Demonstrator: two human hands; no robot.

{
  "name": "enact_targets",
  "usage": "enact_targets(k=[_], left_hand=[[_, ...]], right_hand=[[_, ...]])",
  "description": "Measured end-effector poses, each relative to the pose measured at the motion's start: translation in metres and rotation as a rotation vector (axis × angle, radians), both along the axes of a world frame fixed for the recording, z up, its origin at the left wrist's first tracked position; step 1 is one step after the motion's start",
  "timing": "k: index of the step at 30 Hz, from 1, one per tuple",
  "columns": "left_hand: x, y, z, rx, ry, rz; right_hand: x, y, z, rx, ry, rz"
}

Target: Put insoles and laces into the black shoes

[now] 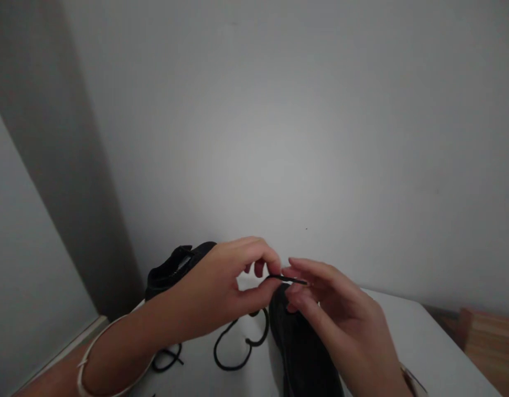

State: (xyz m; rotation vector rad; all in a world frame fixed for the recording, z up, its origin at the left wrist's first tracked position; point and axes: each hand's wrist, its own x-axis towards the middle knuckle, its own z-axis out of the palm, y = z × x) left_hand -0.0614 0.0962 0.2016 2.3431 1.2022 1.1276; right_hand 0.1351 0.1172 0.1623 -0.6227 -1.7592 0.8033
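Observation:
My left hand (231,275) pinches a black shoelace (294,280) between thumb and forefinger. The lace's end sticks out to the right, in front of the fingers of my right hand (345,317). That hand is half curled around the tip with thumb and fingers apart; whether it touches the lace I cannot make out. Below my right hand stands a black shoe (301,353), partly covered by it. Loops of black lace (232,368) lie on the white tabletop (419,336) between my hands. Behind my left forearm is a second black shoe (167,275), partly hidden.
A pale wall (279,138) rises directly behind the table. At the lower right there is a wooden piece of furniture (492,342) beyond the table's edge. More black lace (167,361) lies on the left, beside my forearm. A white panel (26,231) borders the left side.

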Motion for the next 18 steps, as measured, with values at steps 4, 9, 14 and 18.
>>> enact_targets(k=[4, 9, 14, 18], left_hand=[[0.025, 0.012, 0.002, 0.034, -0.14, -0.057], [0.026, 0.03, -0.001, -0.075, -0.395, -0.048], [-0.019, 0.05, -0.007, -0.179, -0.93, -0.099], [-0.075, 0.059, -0.02, -0.202, -1.077, 0.116]], right_hand=[[-0.002, 0.012, 0.01, -0.074, 0.197, 0.069], [0.013, 0.036, 0.013, -0.195, 0.357, 0.086], [0.076, 0.065, 0.032, -0.383, 0.789, -0.095], [0.143, 0.078, 0.033, -0.455, 0.98, -0.25]])
